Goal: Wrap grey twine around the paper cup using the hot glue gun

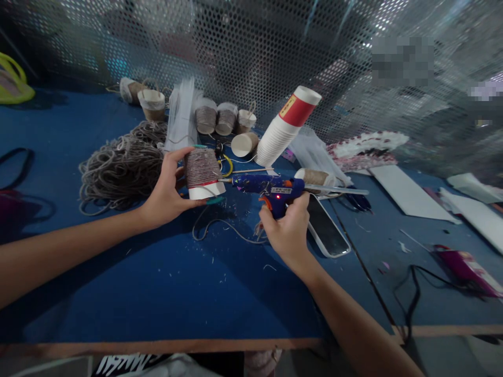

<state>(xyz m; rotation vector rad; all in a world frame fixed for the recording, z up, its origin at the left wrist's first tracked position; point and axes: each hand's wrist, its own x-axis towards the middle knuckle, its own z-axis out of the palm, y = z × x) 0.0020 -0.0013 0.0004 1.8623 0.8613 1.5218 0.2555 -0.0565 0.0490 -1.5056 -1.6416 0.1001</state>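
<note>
My left hand [168,188] grips a paper cup [203,173] by its two ends, tilted on its side. Grey-brown cord is wound round most of it, with a red line and bare white band at the lower part. In my right hand [288,225] is a blue hot glue gun [267,186] with an orange trigger, a lit red light and a clear glue stick out of its back. Its nozzle touches or nearly touches the cup near the red line. A loose grey cord [220,222] trails on the table between my hands, one part near my right fingers.
A heap of grey cord [121,165] lies left. Behind stand several cord-wrapped cups [206,118] and a leaning stack of paper cups [281,125]. A phone [328,228] lies beside my right hand; white boards [411,191] lie right. Perforated metal mesh [243,47] borders the back.
</note>
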